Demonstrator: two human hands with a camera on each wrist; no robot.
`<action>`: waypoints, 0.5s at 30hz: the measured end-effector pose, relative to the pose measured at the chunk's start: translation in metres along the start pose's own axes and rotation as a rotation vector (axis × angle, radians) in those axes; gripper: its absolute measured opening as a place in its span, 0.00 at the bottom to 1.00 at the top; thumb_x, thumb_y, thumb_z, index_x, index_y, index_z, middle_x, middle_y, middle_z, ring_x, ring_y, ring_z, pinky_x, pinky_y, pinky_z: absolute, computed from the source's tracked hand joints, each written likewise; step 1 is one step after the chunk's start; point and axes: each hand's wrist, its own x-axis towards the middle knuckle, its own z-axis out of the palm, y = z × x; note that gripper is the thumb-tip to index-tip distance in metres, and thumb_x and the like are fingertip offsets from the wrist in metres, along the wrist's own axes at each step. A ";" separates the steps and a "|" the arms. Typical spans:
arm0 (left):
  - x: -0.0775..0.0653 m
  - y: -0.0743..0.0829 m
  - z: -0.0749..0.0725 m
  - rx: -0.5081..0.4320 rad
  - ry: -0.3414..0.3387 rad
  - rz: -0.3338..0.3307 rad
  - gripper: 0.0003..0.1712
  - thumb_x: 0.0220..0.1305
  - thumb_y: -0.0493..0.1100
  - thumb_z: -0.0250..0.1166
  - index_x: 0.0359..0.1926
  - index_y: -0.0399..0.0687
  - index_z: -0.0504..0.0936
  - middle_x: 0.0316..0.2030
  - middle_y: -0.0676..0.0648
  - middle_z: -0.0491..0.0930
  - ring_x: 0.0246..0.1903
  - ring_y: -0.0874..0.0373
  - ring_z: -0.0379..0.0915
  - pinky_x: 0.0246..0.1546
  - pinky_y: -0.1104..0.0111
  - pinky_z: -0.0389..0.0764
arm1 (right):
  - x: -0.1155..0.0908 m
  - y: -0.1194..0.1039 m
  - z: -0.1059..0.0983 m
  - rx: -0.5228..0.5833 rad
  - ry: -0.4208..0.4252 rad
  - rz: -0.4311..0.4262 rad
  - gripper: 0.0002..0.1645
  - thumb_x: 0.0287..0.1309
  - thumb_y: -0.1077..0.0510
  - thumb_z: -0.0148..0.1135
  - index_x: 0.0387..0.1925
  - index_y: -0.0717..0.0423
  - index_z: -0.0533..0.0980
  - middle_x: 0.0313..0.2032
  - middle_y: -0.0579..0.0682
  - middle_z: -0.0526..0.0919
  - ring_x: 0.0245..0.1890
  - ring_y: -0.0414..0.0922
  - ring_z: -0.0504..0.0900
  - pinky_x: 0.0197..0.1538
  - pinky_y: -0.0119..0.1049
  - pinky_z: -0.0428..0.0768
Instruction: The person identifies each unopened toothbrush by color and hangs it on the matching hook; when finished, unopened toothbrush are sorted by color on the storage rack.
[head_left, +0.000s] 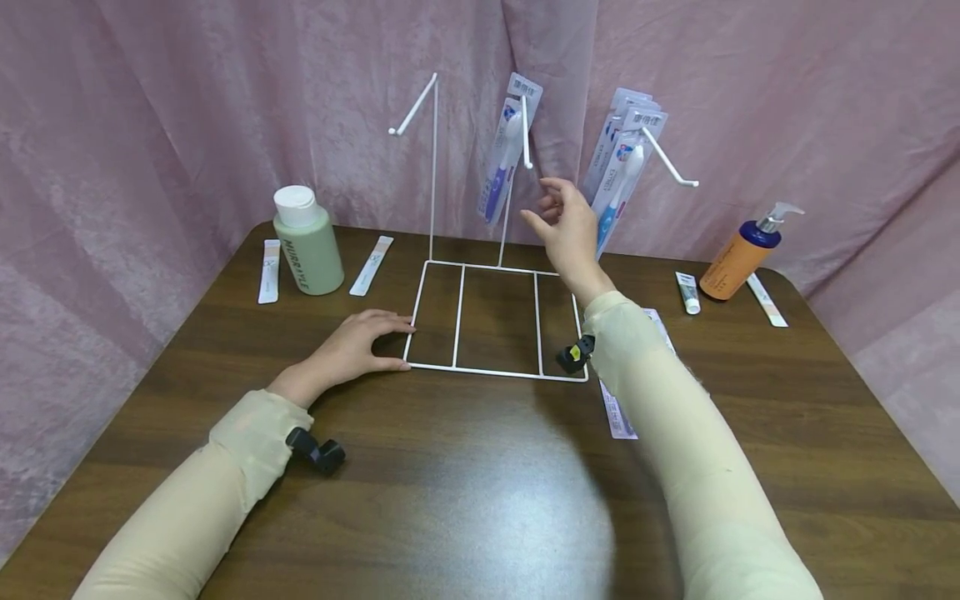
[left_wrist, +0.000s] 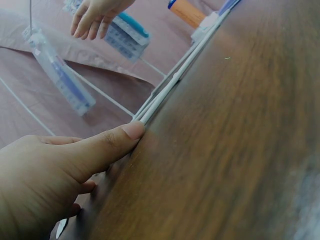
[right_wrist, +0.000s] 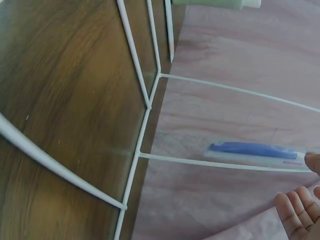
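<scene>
A white wire display rack (head_left: 487, 372) with three hooks stands on the table. My left hand (head_left: 352, 346) lies at its front left corner, thumb and fingertips touching the base wire. In the left wrist view, the thumb (left_wrist: 107, 147) presses against that corner. My right hand (head_left: 572, 233) hovers between the middle and right hooks, fingers loosely bent, holding nothing. A packaged purple toothbrush (head_left: 495, 187) hangs from the middle hook, left of this hand. Several packaged toothbrushes (head_left: 622, 175) hang on the right hook, partly behind the hand. The left hook (head_left: 412, 107) carries nothing.
A packaged toothbrush (head_left: 619, 421) lies partly under the right forearm. At left stand a green bottle (head_left: 311, 254) and two slim sachets (head_left: 371, 267). At right are an orange pump bottle (head_left: 735, 267), a small tube (head_left: 687, 293) and another sachet (head_left: 767, 302). Behind hangs a pink curtain (head_left: 225, 100).
</scene>
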 end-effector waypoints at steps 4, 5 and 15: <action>0.000 -0.001 0.001 -0.006 0.000 -0.002 0.35 0.51 0.55 0.73 0.59 0.49 0.78 0.65 0.46 0.72 0.66 0.43 0.62 0.67 0.42 0.57 | -0.007 -0.001 -0.013 -0.017 -0.035 -0.014 0.32 0.54 0.56 0.70 0.60 0.58 0.70 0.44 0.59 0.81 0.43 0.53 0.82 0.51 0.45 0.80; 0.000 -0.001 0.001 -0.006 -0.001 -0.002 0.35 0.51 0.55 0.73 0.59 0.49 0.77 0.65 0.46 0.73 0.66 0.43 0.62 0.67 0.41 0.57 | -0.009 -0.002 -0.016 -0.017 -0.043 -0.018 0.32 0.55 0.56 0.70 0.60 0.58 0.70 0.44 0.59 0.81 0.43 0.53 0.82 0.50 0.45 0.80; 0.000 0.000 0.000 0.001 -0.001 0.007 0.35 0.51 0.56 0.73 0.59 0.49 0.78 0.65 0.47 0.73 0.66 0.43 0.62 0.66 0.41 0.58 | -0.029 -0.005 -0.047 -0.095 -0.081 -0.120 0.32 0.53 0.56 0.71 0.59 0.59 0.71 0.42 0.60 0.84 0.40 0.53 0.83 0.46 0.48 0.79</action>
